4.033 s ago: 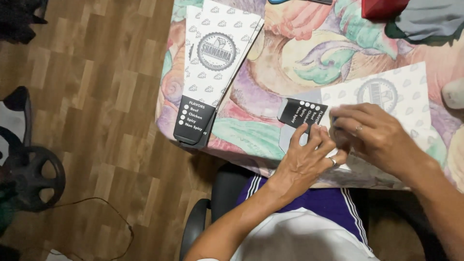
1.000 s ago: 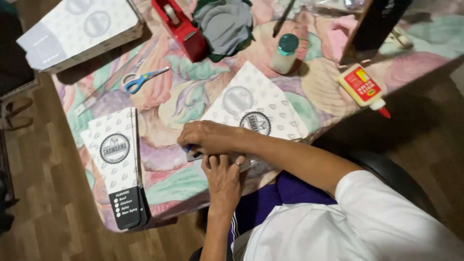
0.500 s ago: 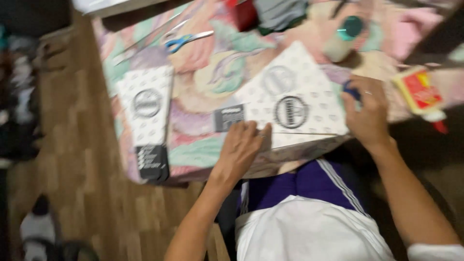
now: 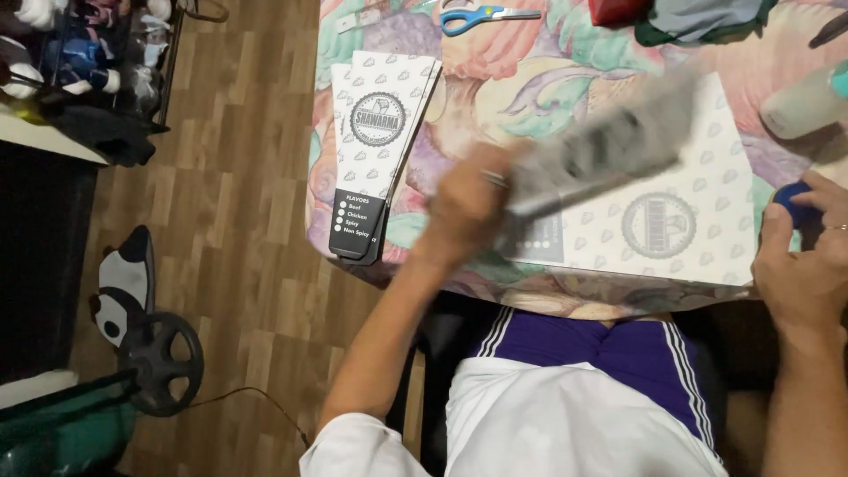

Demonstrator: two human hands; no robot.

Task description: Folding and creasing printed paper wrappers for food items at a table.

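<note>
Blurred paper sleeve (image 4: 590,157), white w/ grey print, is gripped at its near end by left hand (image 4: 464,208), fingers closed round it, above flat printed sheet (image 4: 671,221). Right hand (image 4: 808,256) pinches small blue cap (image 4: 795,203) at sheet's right edge. Folded sleeves (image 4: 375,150) lie well left of left hand; scissors (image 4: 481,16) beyond it.

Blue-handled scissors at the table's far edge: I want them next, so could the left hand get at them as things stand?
Probably not directly: the left hand grips a blurred paper sleeve, though the tablecloth toward the scissors looks unobstructed.

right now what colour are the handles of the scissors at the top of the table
Blue, on the scissors lying on the patterned tablecloth; the head view is the only one.
</note>
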